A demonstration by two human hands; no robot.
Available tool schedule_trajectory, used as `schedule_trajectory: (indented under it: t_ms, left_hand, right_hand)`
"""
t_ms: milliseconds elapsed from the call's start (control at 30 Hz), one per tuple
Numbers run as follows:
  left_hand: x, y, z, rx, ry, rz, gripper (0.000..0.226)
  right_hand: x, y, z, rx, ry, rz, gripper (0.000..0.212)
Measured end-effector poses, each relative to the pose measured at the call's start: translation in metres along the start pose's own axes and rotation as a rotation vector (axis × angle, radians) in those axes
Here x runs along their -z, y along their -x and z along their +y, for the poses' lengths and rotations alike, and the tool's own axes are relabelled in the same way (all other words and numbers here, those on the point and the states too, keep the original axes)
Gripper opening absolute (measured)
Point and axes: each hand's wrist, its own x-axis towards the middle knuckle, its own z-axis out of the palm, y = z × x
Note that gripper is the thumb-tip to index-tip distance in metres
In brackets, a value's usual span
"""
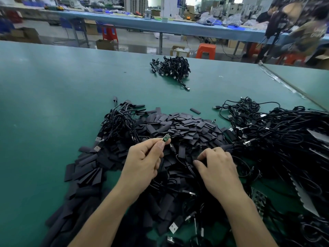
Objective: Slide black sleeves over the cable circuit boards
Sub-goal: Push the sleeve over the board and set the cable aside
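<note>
The small green circuit board (166, 138) sits upright at the tip of the left hand (144, 164), pinched between thumb and forefinger above the middle of the heap, bare of any sleeve; its black cable (172, 146) drops from the board's lower end into the pile below; the right hand (218, 169) lies just beside it, apart from the left, knuckles up and fingers bent down onto the black sleeves (187, 129) (whether it grips one of them I cannot tell, since the fingertips are hidden against the dark pile); the sleeves are flat, short black pieces, spread in a broad mound under both hands and spilling toward the near-left edge of the view; a looped bundle of cables (119, 122) with silver plugs rests on the mound's left shoulder; a much larger tangle of cables (277, 139) fills the right side; a USB plug (173, 227) lies between the forearms; well beyond, alone on the green table (53, 104), sits a smaller heap of cables (173, 68); behind the table's far edge stand an orange stool (206, 50) and a long blue bench (160, 24).
</note>
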Motion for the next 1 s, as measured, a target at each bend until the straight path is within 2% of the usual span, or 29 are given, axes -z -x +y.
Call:
schedule_trajectory:
  t_ms: [133, 333, 467, 567, 633, 733, 833, 1000]
  left_hand:
    - [-0.004, 0.004, -0.006, -0.009, -0.01, 0.027, 0.022]
    - [-0.005, 0.006, -0.008, -0.049, -0.049, 0.051, 0.023]
    - [-0.006, 0.008, -0.006, -0.057, -0.065, 0.024, 0.027]
    - [-0.007, 0.008, -0.005, -0.042, -0.085, 0.004, 0.032]
    - [-0.007, 0.008, -0.005, -0.044, -0.089, -0.003, 0.029]
    - [-0.007, 0.008, -0.004, -0.05, -0.087, -0.013, 0.019]
    - [-0.007, 0.008, -0.004, -0.048, -0.121, -0.039, 0.019]
    - [-0.007, 0.008, -0.003, -0.028, -0.123, -0.045, 0.017]
  right_hand:
    - [-0.001, 0.0, 0.002, -0.02, 0.013, 0.0, 0.04]
    - [-0.001, 0.001, 0.004, 0.054, -0.079, 0.032, 0.01]
    - [0.002, 0.003, -0.002, 0.21, -0.431, 0.199, 0.011]
    - [0.001, 0.008, -0.013, 0.345, -0.728, 0.11, 0.022]
    - [-0.003, 0.01, -0.018, 0.362, -0.838, 0.047, 0.028]
    - [-0.007, 0.011, -0.02, 0.37, -0.883, 0.027, 0.025]
    - [-0.005, 0.01, -0.019, 0.39, -0.91, 0.039, 0.024]
    - [-0.004, 0.011, -0.021, 0.425, -0.752, 0.117, 0.033]
